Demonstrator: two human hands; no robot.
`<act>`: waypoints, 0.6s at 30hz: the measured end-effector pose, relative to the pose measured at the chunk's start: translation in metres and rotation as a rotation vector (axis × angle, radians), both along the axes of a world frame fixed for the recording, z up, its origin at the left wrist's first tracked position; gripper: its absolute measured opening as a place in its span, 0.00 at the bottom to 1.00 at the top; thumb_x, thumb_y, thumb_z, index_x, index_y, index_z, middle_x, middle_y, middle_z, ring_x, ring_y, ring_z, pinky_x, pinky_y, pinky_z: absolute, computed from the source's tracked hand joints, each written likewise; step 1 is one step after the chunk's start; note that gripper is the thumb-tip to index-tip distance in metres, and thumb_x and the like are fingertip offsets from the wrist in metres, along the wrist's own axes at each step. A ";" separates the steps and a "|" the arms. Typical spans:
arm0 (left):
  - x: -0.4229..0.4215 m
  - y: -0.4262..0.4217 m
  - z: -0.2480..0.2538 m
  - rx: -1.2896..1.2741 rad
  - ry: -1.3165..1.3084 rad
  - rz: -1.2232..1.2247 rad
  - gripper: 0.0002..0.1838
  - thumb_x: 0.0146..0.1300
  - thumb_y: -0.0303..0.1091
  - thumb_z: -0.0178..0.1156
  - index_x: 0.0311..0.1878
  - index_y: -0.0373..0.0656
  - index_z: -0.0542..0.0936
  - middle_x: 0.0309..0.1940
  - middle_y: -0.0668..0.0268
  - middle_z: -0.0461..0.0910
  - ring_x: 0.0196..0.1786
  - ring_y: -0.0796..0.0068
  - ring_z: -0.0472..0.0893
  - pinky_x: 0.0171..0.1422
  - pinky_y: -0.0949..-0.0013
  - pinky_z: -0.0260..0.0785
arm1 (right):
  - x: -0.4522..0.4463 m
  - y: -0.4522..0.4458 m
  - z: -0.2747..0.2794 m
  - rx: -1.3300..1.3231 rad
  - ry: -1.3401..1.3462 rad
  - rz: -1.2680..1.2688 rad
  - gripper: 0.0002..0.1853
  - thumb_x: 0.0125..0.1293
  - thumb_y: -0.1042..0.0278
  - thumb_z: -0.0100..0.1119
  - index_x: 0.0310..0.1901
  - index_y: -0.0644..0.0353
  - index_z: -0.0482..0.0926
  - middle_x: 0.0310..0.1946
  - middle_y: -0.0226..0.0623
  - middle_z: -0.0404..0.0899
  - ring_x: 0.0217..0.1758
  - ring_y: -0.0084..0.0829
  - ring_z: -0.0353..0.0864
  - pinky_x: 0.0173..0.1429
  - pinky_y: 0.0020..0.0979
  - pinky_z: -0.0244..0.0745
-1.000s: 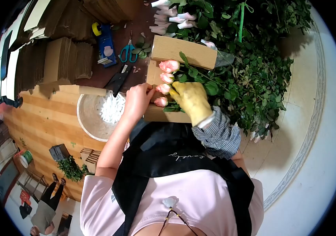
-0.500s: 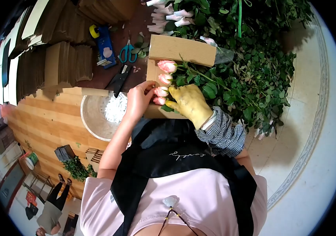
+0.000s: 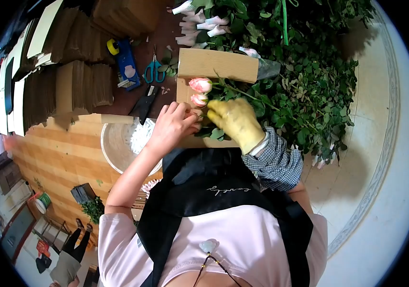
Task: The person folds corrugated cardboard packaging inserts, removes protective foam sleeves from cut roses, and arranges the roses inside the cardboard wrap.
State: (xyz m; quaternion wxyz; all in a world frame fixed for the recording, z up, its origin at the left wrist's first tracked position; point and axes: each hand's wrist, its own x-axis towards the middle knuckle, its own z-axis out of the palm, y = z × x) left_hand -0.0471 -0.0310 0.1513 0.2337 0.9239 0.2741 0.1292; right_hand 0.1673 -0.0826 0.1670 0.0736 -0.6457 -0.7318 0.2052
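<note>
Pink roses lie in a row on a sheet of corrugated cardboard (image 3: 183, 89); the upper rose (image 3: 200, 85) and the one below it (image 3: 199, 99) show fully. My bare left hand (image 3: 178, 122) covers the lower blooms, its fingers bent and closed around a rose head that is mostly hidden. Beside it, my right hand (image 3: 228, 117), in a yellow glove, has its fingers curled at the stems just behind the blooms. Leafy green stems (image 3: 290, 105) stretch away to the right. A folded corrugated strip (image 3: 218, 64) lies across the stems above the roses.
Teal scissors (image 3: 154, 69), a black-handled cutter (image 3: 145, 103) and a blue tape dispenser (image 3: 127, 64) lie on the dark table. Cardboard stacks (image 3: 75, 86) stand at left. Below them is a bucket (image 3: 113, 148) with white pieces. Net-wrapped blooms (image 3: 209, 26) lie at the top. A person (image 3: 68, 263) stands far left.
My left hand has moved onto the lower rose heads, hiding them. My gloved hand has shifted slightly up and right, its fingers drawn closer together.
</note>
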 end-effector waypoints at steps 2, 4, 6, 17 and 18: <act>0.000 -0.003 0.000 -0.005 0.031 0.006 0.15 0.53 0.41 0.71 0.42 0.48 0.81 0.45 0.64 0.75 0.49 0.60 0.74 0.52 0.58 0.66 | -0.004 0.014 0.014 -0.050 -0.165 -0.106 0.10 0.64 0.55 0.62 0.35 0.51 0.80 0.23 0.35 0.83 0.29 0.39 0.85 0.38 0.42 0.77; 0.001 -0.003 0.002 -0.002 0.063 0.004 0.15 0.53 0.40 0.71 0.41 0.48 0.81 0.48 0.63 0.76 0.51 0.60 0.74 0.54 0.58 0.66 | -0.010 0.014 -0.007 0.024 -0.125 -0.079 0.09 0.64 0.56 0.62 0.35 0.51 0.81 0.23 0.35 0.83 0.29 0.39 0.85 0.38 0.42 0.77; 0.003 -0.002 0.003 0.070 -0.027 -0.013 0.14 0.52 0.39 0.71 0.40 0.47 0.80 0.57 0.64 0.76 0.58 0.59 0.73 0.61 0.57 0.65 | -0.010 0.014 -0.020 0.123 0.026 -0.029 0.07 0.63 0.59 0.62 0.34 0.51 0.81 0.24 0.34 0.83 0.30 0.41 0.85 0.39 0.42 0.78; 0.003 0.000 0.002 0.008 -0.076 -0.030 0.15 0.51 0.36 0.72 0.40 0.45 0.81 0.63 0.65 0.76 0.66 0.61 0.72 0.67 0.54 0.62 | -0.003 0.014 -0.037 0.275 -0.125 -0.087 0.15 0.64 0.58 0.65 0.43 0.60 0.79 0.22 0.43 0.82 0.29 0.43 0.84 0.41 0.41 0.80; 0.002 -0.002 0.001 -0.005 -0.088 -0.029 0.15 0.51 0.36 0.72 0.41 0.45 0.81 0.63 0.65 0.77 0.66 0.61 0.73 0.67 0.55 0.62 | -0.001 0.015 -0.042 0.258 -0.150 -0.060 0.15 0.63 0.58 0.66 0.39 0.62 0.77 0.23 0.44 0.82 0.28 0.44 0.84 0.38 0.40 0.80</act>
